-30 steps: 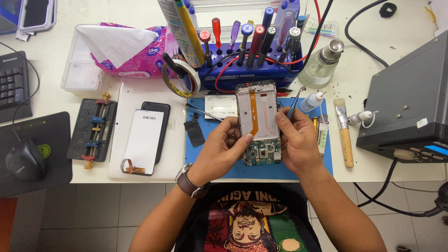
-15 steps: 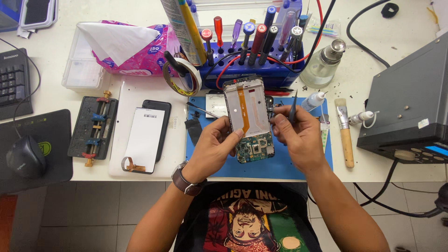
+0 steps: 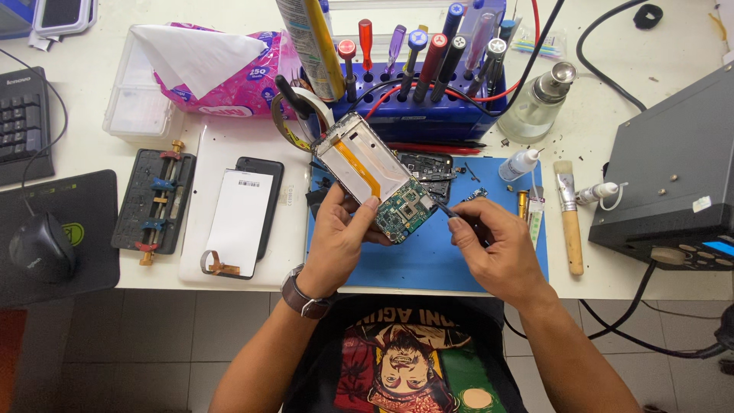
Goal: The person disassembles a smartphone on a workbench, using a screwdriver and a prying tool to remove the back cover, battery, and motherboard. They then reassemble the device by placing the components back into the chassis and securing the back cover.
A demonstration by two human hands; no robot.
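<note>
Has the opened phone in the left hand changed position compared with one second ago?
Yes. The opened phone has tilted: its top end now leans left toward the tape roll, where before it pointed straight at the blue tool rack.

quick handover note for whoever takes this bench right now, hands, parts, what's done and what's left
Left hand: holds the opened phone frame tilted above the blue mat, circuit board facing up.
Right hand: pinches a thin dark tool, tip at the board's right edge.
Parts: separate screen panel lies on the white tray to the left; a black phone part and small bits lie on the mat; screwdrivers stand in the blue rack.
Done: phone is open, board exposed.
Left: board is not yet out of the frame; nothing reassembled.
</note>
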